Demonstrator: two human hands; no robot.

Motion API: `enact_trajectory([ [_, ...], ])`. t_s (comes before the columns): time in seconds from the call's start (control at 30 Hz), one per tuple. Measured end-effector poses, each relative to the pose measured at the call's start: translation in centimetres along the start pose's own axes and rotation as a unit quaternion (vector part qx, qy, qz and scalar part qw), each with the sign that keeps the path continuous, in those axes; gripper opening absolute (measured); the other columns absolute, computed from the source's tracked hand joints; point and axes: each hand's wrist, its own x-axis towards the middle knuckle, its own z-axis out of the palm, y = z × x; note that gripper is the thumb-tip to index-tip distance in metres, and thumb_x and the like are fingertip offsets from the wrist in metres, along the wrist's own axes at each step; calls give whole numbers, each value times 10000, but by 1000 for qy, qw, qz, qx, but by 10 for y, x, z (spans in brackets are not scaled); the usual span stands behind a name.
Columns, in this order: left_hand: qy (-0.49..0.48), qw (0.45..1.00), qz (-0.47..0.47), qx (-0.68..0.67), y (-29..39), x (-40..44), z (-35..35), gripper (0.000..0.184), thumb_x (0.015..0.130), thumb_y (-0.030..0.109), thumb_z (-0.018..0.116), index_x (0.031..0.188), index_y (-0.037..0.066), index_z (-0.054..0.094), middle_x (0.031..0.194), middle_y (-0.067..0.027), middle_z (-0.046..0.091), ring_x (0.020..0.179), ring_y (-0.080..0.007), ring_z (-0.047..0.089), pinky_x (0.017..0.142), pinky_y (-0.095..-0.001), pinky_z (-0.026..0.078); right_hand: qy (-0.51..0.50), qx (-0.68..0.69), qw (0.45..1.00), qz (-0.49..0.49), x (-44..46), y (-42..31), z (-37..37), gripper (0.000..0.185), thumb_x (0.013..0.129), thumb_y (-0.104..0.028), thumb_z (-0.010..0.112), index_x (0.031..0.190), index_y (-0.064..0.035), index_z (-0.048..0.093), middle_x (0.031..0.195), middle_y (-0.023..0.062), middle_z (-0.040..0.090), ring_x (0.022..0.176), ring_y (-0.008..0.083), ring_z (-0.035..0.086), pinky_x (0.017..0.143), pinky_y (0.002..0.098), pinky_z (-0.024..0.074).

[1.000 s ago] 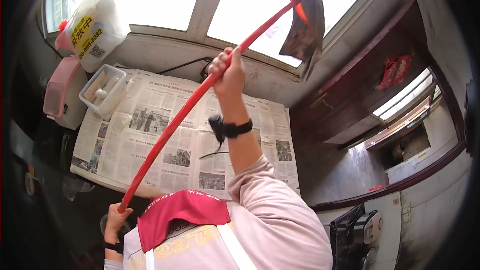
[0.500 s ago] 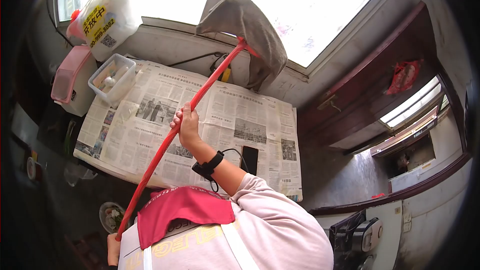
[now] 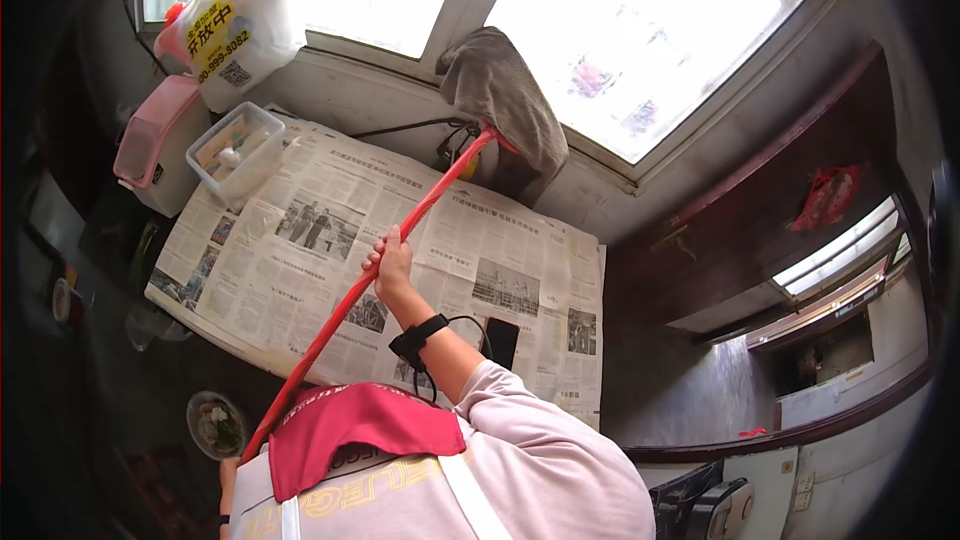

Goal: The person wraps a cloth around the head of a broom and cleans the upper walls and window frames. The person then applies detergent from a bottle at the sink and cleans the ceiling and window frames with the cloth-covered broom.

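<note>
A long red pole runs from the lower left up over the table. My right hand is wrapped round its middle, above the newspapers. At the pole's low end is my left hand, partly hidden at the body's side, its fingers against the pole. A grey-brown cloth hangs over the far end of the pole, at the window's lower frame. Newspapers cover the table, and a black phone with a cable lies on them beside my right forearm.
Upper left stand a clear plastic box, a pink-lidded container and a white plastic bag. A bowl of food is at the lower left. A dark red cabinet frame and a rice cooker are on the right.
The cloth end has come down from the window pane to the lower frame. My right hand has moved down and towards me with the pole, and the view has shifted slightly.
</note>
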Motion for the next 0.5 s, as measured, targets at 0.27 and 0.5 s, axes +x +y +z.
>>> enact_trajectory([
  [0.27, -15, 1000, 2, 20, -45, 4, 30, 289, 683, 243, 698, 653, -23, 588, 571, -187, 518, 566, -230, 549, 488, -360, 403, 11, -7, 999, -37, -12, -11, -2, 292, 929, -384, 430, 836, -116, 361, 635, -15, 376, 487, 88, 379, 422, 248, 380],
  [0.5, -15, 996, 72, 42, -31, 49, 47, 304, 676, 269, 713, 660, -15, 606, 598, -218, 554, 558, -290, 601, 494, -376, 417, -70, -9, 986, -153, -35, -72, 21, 293, 927, -392, 442, 837, -121, 374, 653, -23, 384, 497, 78, 383, 438, 250, 387],
])
